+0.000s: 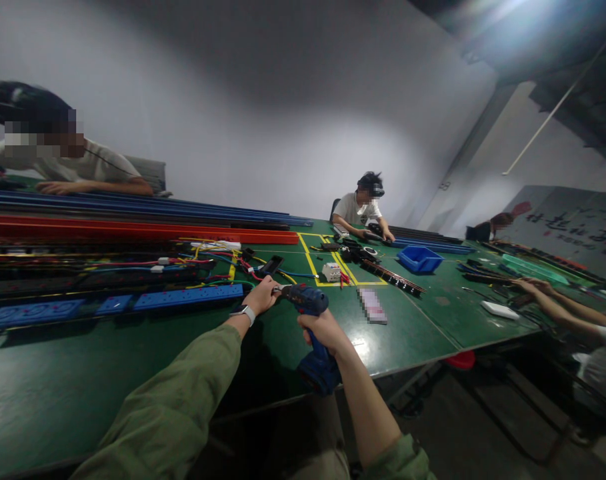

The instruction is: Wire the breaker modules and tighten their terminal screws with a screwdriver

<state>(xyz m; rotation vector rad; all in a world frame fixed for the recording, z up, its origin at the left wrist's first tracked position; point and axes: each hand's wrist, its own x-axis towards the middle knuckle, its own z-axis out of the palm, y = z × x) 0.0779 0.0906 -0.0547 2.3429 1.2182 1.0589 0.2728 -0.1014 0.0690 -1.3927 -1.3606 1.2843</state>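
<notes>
My right hand (327, 331) is wrapped round the handle of a blue cordless drill (310, 299), whose nose points left over the near edge of the green table. In front of the drill's nose my left hand (261, 297), with a watch on its wrist, is closed. What its fingers grip is too small to make out; they are close to the drill's tip. Just beyond them lies a small black part (271, 267) among coloured wires. Left of my left hand, a long blue socket strip (187, 297) reaches to the table's left side.
Red trunking (133, 231) and blue rails (147, 205) lie behind the strips. Across the table are white breakers (332, 272), a phone (373, 307), a black metal strip (393, 277) and a blue bin (419, 260). Several co-workers sit around the table.
</notes>
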